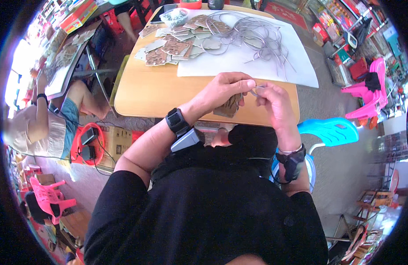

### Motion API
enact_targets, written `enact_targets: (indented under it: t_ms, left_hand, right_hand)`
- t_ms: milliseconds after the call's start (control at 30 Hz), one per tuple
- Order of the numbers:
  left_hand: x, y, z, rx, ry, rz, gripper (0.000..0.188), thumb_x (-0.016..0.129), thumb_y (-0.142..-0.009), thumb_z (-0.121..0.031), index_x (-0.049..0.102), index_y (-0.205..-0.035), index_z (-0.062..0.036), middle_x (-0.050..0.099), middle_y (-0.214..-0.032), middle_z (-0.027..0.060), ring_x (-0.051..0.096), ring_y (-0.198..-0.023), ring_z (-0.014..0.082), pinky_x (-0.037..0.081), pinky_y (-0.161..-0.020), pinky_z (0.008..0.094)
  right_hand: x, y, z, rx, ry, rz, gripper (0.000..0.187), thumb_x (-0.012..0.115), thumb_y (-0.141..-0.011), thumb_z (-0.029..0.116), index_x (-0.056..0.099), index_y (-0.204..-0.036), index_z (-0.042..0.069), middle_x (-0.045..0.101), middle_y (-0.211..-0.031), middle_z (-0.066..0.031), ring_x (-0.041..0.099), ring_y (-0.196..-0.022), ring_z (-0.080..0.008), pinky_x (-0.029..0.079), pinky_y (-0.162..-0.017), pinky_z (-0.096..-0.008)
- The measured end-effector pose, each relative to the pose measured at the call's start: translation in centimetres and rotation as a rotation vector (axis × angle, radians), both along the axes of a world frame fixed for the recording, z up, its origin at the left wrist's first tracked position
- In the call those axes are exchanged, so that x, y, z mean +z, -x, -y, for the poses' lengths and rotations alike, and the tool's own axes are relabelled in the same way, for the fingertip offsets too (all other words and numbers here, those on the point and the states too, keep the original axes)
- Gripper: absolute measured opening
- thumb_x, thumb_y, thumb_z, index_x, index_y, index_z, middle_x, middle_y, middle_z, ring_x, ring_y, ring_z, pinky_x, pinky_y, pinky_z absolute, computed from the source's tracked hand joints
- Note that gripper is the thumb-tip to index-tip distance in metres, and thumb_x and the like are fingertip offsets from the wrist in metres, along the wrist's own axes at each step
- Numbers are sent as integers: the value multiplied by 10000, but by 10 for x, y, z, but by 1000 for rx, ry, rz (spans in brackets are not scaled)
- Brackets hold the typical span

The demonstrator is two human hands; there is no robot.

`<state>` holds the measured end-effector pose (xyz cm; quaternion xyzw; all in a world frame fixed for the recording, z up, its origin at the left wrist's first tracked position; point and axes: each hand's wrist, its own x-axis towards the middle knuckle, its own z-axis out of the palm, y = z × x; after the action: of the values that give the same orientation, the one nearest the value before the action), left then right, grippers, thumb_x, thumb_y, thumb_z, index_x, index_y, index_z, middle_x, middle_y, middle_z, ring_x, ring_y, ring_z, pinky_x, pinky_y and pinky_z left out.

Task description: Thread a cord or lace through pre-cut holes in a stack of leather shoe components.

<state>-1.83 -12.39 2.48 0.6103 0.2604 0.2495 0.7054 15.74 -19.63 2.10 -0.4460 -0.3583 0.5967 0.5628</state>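
Observation:
My left hand (226,90) is closed around a small brown plaque with dark carved markings (228,107), just over the near edge of the table. Close beside it, my right hand (274,99) pinches a thin grey cord (258,89); the fingertips of both hands almost meet there. Whether the cord passes through the plaque is hidden by my fingers. Farther off, a heap of similar brown and pale plaques (175,46) lies on the table's left part. Loose grey cords (263,39) are tangled on a white sheet (283,73) to the right of the heap.
The wooden table (144,95) has a clear plastic tub (174,18) of small bits at its far left. A blue chair (330,131) stands to the right, a pink chair (374,90) beyond. Another person (40,119) works at a table on the left.

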Motion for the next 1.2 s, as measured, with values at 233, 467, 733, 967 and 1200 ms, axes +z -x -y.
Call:
enact_targets:
  t_ms: [233,467,733,967,1200]
  left_hand:
    - [7,-1,-28,84,-31,5,251,602,-886,-233,624,-1007,-14,615,-803,50,611,-571,123,489,-498,246]
    - [20,12,-67,-25,70,-81,280,554,-901,-275,627,-1015,-31,625,-807,60,603,-579,127,501,-496,245]
    - [-3,-9,-110,36,288,184,281,506,-934,-274,586,-1014,-16,599,-787,43,607,-602,135,513,-526,274]
    - [-14,-17,-115,-67,400,168,280,503,-938,-316,570,-952,-44,600,-776,42,606,-594,139,509,-513,276]
    - [-12,-10,-112,-112,454,109,292,518,-925,-362,561,-865,-80,577,-716,9,578,-555,122,491,-488,253]
  right_hand:
    - [20,1,-25,33,-39,-114,98,571,-858,154,553,-875,59,556,-798,1,476,-672,-91,404,-651,-234]
    - [27,-25,-79,-17,-220,647,129,624,-858,177,613,-898,55,570,-792,-21,487,-635,-118,406,-584,-255]
    - [9,-1,-117,-654,-639,1266,187,618,-870,202,622,-929,25,565,-703,-80,524,-674,-159,421,-638,-302]
    - [-12,-14,-152,-69,-248,33,170,553,-914,226,596,-947,65,605,-857,-44,492,-624,-81,385,-583,-228]
    - [-27,-23,-158,209,-229,-462,175,557,-900,205,555,-988,54,609,-958,-86,493,-622,-103,439,-587,-266]
